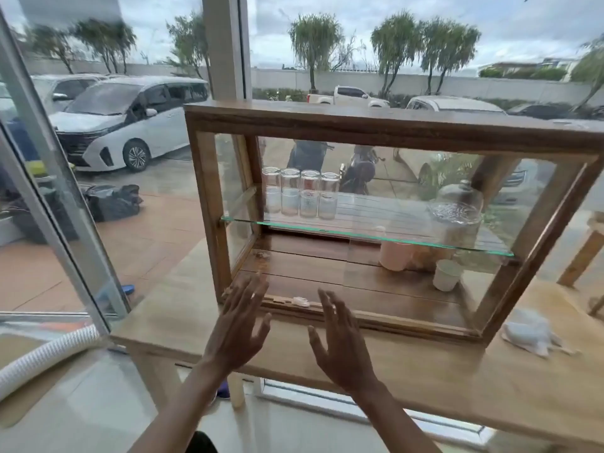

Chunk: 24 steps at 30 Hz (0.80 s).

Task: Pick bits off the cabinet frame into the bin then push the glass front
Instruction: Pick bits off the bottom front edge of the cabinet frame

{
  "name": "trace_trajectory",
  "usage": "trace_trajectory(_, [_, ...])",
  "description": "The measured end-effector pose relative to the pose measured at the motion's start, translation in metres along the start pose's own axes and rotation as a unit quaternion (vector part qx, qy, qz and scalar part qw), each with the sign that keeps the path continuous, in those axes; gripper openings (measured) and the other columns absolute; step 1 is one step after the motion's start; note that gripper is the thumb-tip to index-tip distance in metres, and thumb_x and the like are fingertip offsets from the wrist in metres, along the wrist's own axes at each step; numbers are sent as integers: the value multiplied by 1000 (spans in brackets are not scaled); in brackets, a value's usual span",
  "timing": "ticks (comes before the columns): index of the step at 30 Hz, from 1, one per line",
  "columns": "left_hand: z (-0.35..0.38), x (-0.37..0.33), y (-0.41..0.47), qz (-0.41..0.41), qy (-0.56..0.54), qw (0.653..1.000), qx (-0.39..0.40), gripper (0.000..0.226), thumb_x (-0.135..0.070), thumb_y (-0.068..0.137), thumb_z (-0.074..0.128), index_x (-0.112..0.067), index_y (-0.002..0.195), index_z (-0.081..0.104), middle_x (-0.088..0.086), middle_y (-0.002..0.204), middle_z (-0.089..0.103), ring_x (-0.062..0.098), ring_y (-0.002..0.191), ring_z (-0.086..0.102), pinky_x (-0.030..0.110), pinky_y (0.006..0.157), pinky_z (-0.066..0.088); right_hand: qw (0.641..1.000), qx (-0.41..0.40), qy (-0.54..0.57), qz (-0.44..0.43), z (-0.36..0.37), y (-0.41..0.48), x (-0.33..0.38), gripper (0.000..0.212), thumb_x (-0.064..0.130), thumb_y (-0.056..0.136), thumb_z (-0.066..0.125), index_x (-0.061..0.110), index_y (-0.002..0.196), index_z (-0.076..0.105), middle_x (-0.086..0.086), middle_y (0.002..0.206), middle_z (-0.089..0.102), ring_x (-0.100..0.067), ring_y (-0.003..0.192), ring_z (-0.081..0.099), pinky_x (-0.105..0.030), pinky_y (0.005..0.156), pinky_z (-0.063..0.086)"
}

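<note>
With my left hand (236, 325) and right hand (340, 338) spread wide and empty before the cabinet (359, 204), its glass front (376, 197) looks fragile and slippery, so I would push with flat palms near its wooden lower rail.

jars (299, 194) on glass shelf (359, 235) | white cup (446, 275) below | cloth (531, 333) on table (425, 371)

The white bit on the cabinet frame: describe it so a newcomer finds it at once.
Find the wooden glass-fronted cabinet on the counter and follow its bottom front rail. The white bit lies there, between the left hand and right hand. It is pale and crumpled, beside a splintered patch of wood.
</note>
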<state>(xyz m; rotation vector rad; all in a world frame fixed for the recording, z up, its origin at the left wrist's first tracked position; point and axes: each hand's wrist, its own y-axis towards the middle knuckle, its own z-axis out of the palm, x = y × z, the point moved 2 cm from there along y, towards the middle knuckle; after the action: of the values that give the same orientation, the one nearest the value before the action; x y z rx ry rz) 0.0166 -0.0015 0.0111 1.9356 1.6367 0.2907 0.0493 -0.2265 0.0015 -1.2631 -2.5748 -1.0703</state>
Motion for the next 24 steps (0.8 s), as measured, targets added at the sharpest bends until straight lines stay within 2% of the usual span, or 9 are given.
trace_trajectory(4, [8, 4, 1, 1, 27, 1000, -3, 63, -29, 91, 50, -10, 150, 39, 9, 160, 35, 25, 149, 28, 34, 125, 13, 999, 38, -18, 26, 26, 13, 7, 68, 33, 96, 52, 13, 156, 28, -8, 155, 42, -26, 140, 43, -40, 118, 36])
trace_trajectory(7, [20, 5, 6, 3, 45, 999, 23, 57, -26, 93, 43, -11, 148, 42, 11, 158, 38, 26, 148, 33, 37, 121, 19, 995, 63, -48, 52, 41, 25, 4, 64, 32, 98, 50, 12, 155, 30, -10, 156, 43, -28, 140, 45, -41, 119, 34])
trace_trajectory(11, [33, 2, 18, 19, 82, 996, 37, 56, -20, 92, 37, -12, 146, 46, 13, 156, 42, 27, 147, 35, 43, 118, 21, 994, 43, -92, 51, 50, 36, -1, 55, 31, 95, 42, 10, 146, 48, -12, 147, 55, -30, 133, 54, -43, 111, 44])
trace_trajectory(16, [42, 3, 19, 59, 98, 992, 55, 46, -23, 96, 42, -18, 139, 56, 11, 155, 42, 28, 147, 34, 44, 118, 21, 992, 46, -108, 53, 61, 38, -11, 45, 29, 99, 42, 14, 138, 59, -13, 145, 57, -32, 138, 49, -45, 119, 34])
trace_trajectory(19, [42, 3, 19, 58, 95, 993, 44, 41, -20, 93, 50, -18, 133, 62, 10, 150, 50, 28, 145, 37, 43, 119, 21, 993, 24, -109, 34, 61, 38, -11, 38, 20, 94, 56, 16, 131, 65, -10, 135, 64, -33, 133, 54, -40, 116, 27])
trace_trajectory(24, [41, 0, 23, 68, 87, 994, -7, 37, -16, 89, 47, -13, 118, 71, 7, 126, 68, 25, 127, 53, 36, 108, 34, 993, -28, -112, 17, 56, 38, -11, 32, 19, 88, 61, 20, 117, 73, -2, 116, 71, -29, 121, 60, -37, 107, 34])
